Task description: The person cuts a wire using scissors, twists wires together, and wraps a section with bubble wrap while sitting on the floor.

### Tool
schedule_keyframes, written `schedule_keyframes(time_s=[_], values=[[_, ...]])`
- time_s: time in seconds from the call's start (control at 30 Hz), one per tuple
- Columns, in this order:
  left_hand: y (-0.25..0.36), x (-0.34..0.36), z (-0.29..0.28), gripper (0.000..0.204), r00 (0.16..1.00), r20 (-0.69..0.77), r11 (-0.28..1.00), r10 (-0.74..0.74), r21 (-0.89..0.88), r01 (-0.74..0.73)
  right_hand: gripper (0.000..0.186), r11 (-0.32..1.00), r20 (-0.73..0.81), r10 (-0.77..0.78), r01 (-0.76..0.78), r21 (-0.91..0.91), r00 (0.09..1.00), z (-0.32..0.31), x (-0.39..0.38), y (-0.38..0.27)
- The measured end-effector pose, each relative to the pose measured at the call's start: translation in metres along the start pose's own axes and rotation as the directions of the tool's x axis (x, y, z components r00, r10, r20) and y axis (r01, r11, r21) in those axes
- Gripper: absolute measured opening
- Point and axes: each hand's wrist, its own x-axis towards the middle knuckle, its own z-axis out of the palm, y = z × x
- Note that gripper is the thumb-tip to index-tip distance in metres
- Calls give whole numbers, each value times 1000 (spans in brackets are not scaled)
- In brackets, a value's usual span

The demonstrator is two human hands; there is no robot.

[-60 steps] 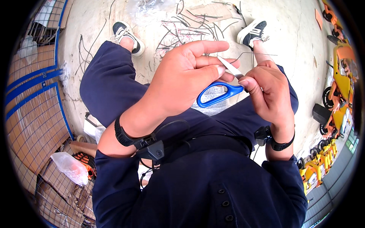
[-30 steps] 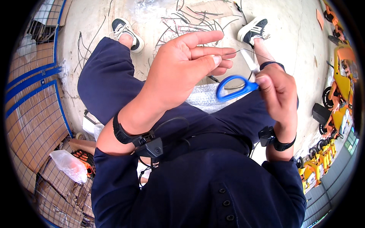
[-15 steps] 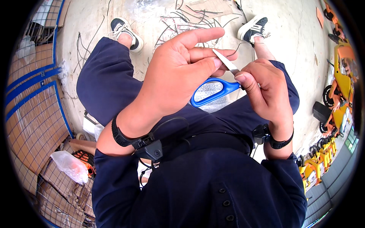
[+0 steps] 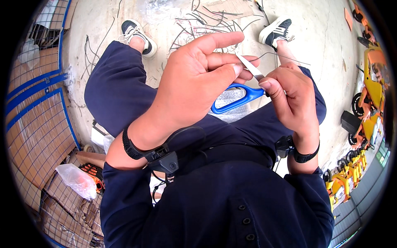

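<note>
A pair of scissors (image 4: 242,99) with blue handles is gripped near its pivot by my right hand (image 4: 291,95), closed around it. One pale blade points up and left toward the fingers of my left hand (image 4: 194,76), and a blue handle loop hangs below. My left thumb presses toward the bent fingers while the index finger stretches out. From these left fingertips a thin dark wire (image 4: 285,54) runs out to the right, passing above my right hand. The blade lies against or very near the wire's left end; the exact contact is hidden.
Several cut dark wires (image 4: 194,27) lie scattered on the pale floor between my shoes, beside a flat cardboard piece (image 4: 229,9). A blue-framed mesh cage (image 4: 41,120) stands at left, with a plastic bag (image 4: 76,182) nearby. Yellow-orange wheeled machines (image 4: 372,87) line the right side.
The scissors and my right hand have shifted slightly right. More of the wire now shows, stretching farther right from my left fingers. My left hand has barely moved.
</note>
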Motion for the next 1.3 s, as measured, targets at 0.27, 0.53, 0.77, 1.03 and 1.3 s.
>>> schedule_keyframes(time_s=[0.27, 0.53, 0.77, 1.03, 1.3], values=[[1, 1, 2, 42, 999, -21, 999, -24, -34, 23, 15, 998, 23, 39, -38, -45, 999, -6, -1, 1], [3, 0, -5, 43, 996, -73, 999, 53, -8, -54, 25, 877, -17, 454, -443, 184, 891, -33, -14, 18], [-2, 4, 0, 46, 998, -53, 997, 22, -69, -25, 17, 993, 63, 86, -90, 72, 994, -7, -1, -3], [4, 2, -2, 48, 1000, -12, 996, 16, -90, -17, 21, 992, 36, 77, -80, 97, 996, 4, 1, -4], [3, 0, -5, 48, 999, 14, 999, 30, -21, -30, 25, 992, 91, 71, -80, 103, 993, 2, 3, -5]])
